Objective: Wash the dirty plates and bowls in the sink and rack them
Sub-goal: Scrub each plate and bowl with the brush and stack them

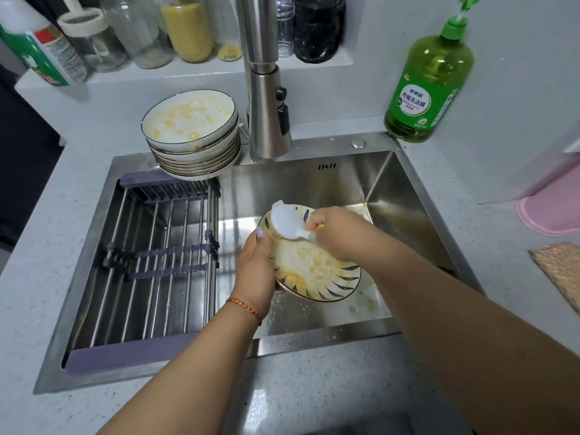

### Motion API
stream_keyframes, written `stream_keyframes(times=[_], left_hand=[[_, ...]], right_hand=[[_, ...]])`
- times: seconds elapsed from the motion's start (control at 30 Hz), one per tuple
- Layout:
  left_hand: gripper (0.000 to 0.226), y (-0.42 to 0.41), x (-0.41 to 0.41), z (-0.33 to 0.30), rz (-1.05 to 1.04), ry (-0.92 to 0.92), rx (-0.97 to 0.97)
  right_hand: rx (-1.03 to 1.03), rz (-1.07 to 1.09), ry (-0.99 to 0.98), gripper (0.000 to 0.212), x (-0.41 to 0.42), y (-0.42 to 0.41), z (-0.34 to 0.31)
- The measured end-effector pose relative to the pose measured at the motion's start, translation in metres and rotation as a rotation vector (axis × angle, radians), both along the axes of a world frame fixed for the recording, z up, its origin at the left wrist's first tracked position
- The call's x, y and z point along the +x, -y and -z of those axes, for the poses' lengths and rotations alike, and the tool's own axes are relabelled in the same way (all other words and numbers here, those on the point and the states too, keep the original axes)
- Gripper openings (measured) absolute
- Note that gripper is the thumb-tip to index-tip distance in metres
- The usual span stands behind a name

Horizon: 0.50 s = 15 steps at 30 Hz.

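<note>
Nearest the camera two bare forearms reach out over the speckled counter (314, 387) toward the steel sink (405, 189). The left hand (255, 271), with a braided bracelet (244, 306) at its wrist, grips the left rim of a patterned plate (317, 274): its thumb lies over the rim on the upper face and the fingers curl underneath. The plate sits tilted above the right part of the basin, smeared with yellow residue, blue ray marks around its edge. The right hand (334, 230) is closed around a white scrubbing brush (287, 219), whose head lies against the far left part of the plate's face, just beside the left thumb; the hand itself covers the plate's far right edge. More yellow flecks lie on the sink floor below and right of the plate.

In the left part of the sink a metal-barred drying rack (150, 262) with purple end pieces spans the basin. At its far edge, on the sink's rim, stands a stack of dirty bowls (191, 136), the top one streaked yellow. The steel faucet (266, 105) hangs just right of the stack. Far right on the counter stands a green bottle of dish soap (430, 86). Jars (188, 29) line the ledge behind. A pink tray (552, 208) lies at the right edge.
</note>
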<state>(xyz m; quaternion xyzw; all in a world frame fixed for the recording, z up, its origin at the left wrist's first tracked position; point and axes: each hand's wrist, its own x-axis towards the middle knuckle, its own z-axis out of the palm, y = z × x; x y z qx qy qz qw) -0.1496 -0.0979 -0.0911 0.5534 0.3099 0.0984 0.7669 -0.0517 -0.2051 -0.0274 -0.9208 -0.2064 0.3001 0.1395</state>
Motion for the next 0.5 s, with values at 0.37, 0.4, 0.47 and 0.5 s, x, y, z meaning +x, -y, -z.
stream_keyframes(times=[0.37,0.4,0.47,0.5], left_hand=[[0.034,-0.014,0.0,-0.005,-0.042,0.037,0.013],[0.035,-0.011,-0.001,-0.004,-0.022,0.041,0.028],[0.036,-0.004,0.0,-0.002,0.02,0.045,0.071],[0.037,0.0,0.0,-0.001,0.042,0.038,0.083]], right_hand=[[-0.352,-0.18,-0.189,0.021,0.003,0.041,-0.024],[-0.422,-0.175,-0.115,0.024,0.008,0.039,-0.021],[-0.481,-0.156,0.084,0.026,0.013,0.033,-0.016],[-0.463,-0.113,0.141,0.024,0.012,0.029,-0.015]])
